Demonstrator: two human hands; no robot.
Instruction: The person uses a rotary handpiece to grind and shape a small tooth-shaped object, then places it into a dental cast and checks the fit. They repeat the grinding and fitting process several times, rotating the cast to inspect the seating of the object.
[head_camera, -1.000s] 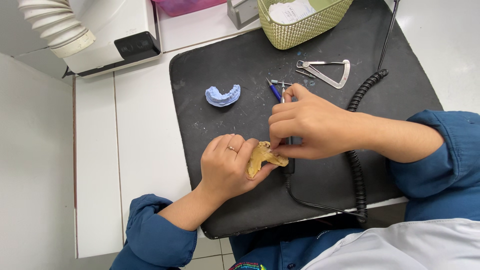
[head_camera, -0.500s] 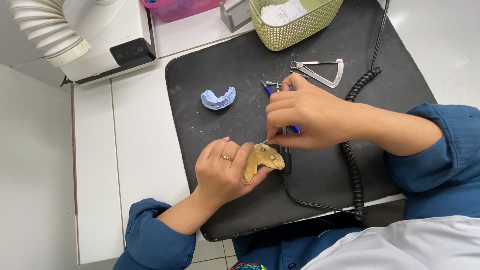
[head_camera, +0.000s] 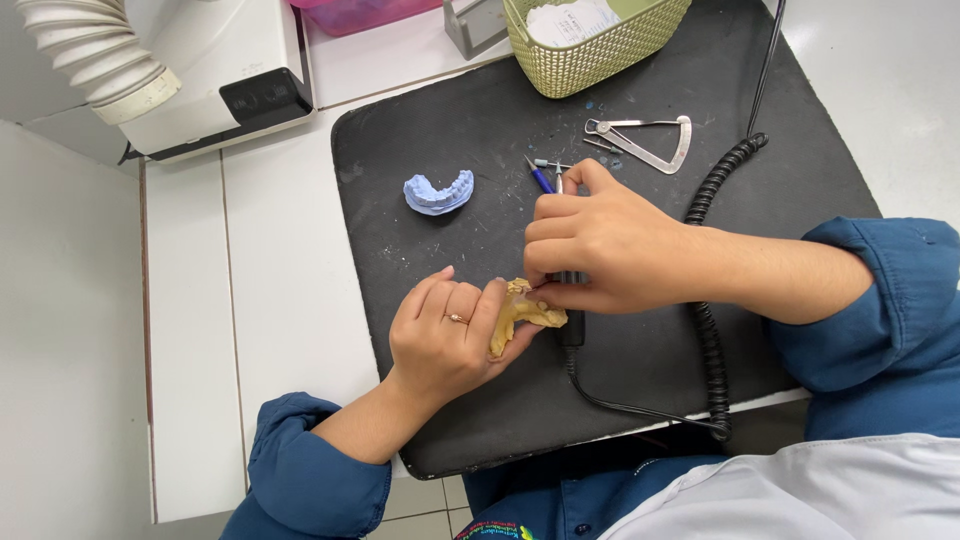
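My left hand (head_camera: 445, 338), with a ring on one finger, holds a yellow dental cast (head_camera: 522, 313) over the black mat (head_camera: 480, 130). My right hand (head_camera: 600, 240) grips a dark corded handpiece (head_camera: 571, 325) and its tip touches the top of the cast. A coiled black cable (head_camera: 712, 330) runs from the handpiece under my right forearm.
A blue dental cast (head_camera: 437, 192) lies on the mat to the upper left. Beyond my right hand lie a blue-handled tool (head_camera: 538, 174) and a metal caliper (head_camera: 645, 140). A green woven basket (head_camera: 590, 55) stands at the back, a white machine (head_camera: 215, 70) with a ribbed hose at far left.
Both hands and the yellow cast stay together on the mat; my right hand has drawn a little closer to the cast. The view has shifted slightly.
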